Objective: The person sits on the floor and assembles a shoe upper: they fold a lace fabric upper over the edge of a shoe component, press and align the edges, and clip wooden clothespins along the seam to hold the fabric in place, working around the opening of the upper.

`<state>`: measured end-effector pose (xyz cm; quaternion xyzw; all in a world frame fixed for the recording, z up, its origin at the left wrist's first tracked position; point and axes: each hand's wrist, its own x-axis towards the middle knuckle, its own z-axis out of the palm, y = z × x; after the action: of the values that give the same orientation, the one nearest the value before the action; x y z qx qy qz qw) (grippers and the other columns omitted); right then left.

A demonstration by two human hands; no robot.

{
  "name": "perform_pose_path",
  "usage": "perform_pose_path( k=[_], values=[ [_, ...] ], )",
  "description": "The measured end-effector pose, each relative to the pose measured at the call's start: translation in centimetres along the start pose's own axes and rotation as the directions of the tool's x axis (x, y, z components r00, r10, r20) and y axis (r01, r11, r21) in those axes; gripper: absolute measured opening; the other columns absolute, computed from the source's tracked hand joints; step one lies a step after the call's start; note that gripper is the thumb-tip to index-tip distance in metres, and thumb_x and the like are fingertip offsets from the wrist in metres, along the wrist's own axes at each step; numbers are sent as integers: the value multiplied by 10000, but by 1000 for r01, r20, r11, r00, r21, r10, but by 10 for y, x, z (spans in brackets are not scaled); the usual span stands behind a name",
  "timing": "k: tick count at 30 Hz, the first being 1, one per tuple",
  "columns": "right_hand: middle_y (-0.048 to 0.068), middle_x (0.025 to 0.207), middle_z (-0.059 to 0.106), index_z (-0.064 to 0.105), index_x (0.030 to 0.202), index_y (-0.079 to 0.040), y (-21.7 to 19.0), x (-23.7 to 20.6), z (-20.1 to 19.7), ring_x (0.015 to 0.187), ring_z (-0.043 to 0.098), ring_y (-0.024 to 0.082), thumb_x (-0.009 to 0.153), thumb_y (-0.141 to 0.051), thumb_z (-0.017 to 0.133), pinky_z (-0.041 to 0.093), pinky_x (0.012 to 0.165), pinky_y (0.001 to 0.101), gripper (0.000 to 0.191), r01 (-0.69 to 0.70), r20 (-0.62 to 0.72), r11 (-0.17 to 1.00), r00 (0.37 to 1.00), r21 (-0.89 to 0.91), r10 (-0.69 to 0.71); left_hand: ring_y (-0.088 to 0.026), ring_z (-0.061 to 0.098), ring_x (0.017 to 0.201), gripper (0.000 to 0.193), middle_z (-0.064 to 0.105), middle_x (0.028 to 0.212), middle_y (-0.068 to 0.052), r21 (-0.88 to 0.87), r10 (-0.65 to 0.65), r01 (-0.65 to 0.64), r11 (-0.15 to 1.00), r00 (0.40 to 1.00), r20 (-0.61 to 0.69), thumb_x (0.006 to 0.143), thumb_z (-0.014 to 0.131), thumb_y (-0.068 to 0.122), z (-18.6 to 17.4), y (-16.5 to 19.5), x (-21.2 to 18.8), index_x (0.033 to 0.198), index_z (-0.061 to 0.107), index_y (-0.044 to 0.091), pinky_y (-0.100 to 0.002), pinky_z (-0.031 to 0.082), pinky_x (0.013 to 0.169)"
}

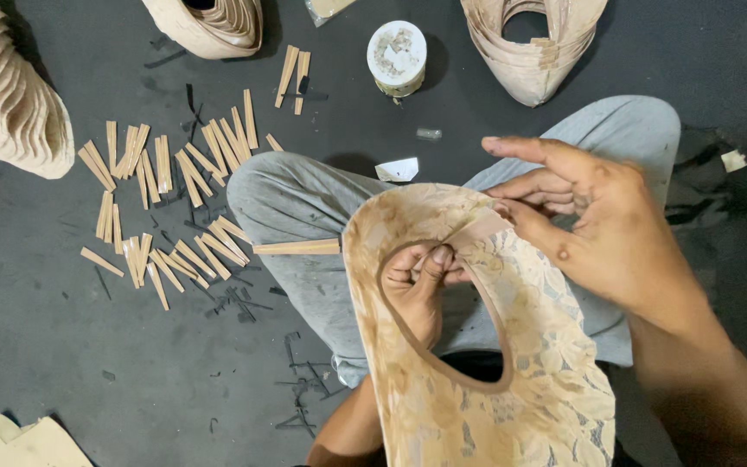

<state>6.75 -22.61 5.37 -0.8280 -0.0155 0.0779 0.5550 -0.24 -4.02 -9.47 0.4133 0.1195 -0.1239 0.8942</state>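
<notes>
The left hand (417, 281) pokes through the lace upper (486, 363), thumb pressing its edge. The right hand (603, 225) pinches a tan strip (475, 232) there. More strips (175, 199) lie on the floor.

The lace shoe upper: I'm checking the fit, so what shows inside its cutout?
Inside the lace shoe upper's cutout, the left hand shows, thumb against the tan strip the right hand pinches. Its wrist is hidden beneath.
</notes>
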Motion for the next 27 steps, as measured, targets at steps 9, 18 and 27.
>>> perform_pose_path(
  k=[9, 18, 27],
  values=[
    [133, 1056, 797, 615, 1395, -64, 6, 5, 3, 941, 779, 155, 871, 52, 677, 626, 851, 278, 540, -24, 5, 1000, 1000, 19, 24, -176, 726, 824, 139, 736, 924, -98, 58, -5, 8, 998, 998, -65, 1025, 672, 112, 15, 17, 0, 1015, 699, -24, -358, 634, 806],
    [127, 1038, 797, 621, 1395, -69, 1, 6, 2, 924, 776, 146, 855, 48, 691, 622, 836, 272, 557, -45, -9, 998, 999, -37, 45, -148, 698, 795, 109, 731, 908, -89, 62, 29, -21, 998, 992, -120, 1029, 675, 71, 14, 12, -2, 1012, 706, -32, -334, 619, 776],
    [123, 1018, 792, 613, 1395, -65, 1, 7, 6, 933, 767, 139, 861, 55, 692, 615, 823, 259, 553, -82, -7, 996, 997, 21, 82, -135, 692, 792, 55, 719, 901, -73, 44, 13, -5, 999, 985, -171, 1008, 676, 31, 11, 2, 1, 1027, 703, -12, -315, 608, 736]
  ],
)
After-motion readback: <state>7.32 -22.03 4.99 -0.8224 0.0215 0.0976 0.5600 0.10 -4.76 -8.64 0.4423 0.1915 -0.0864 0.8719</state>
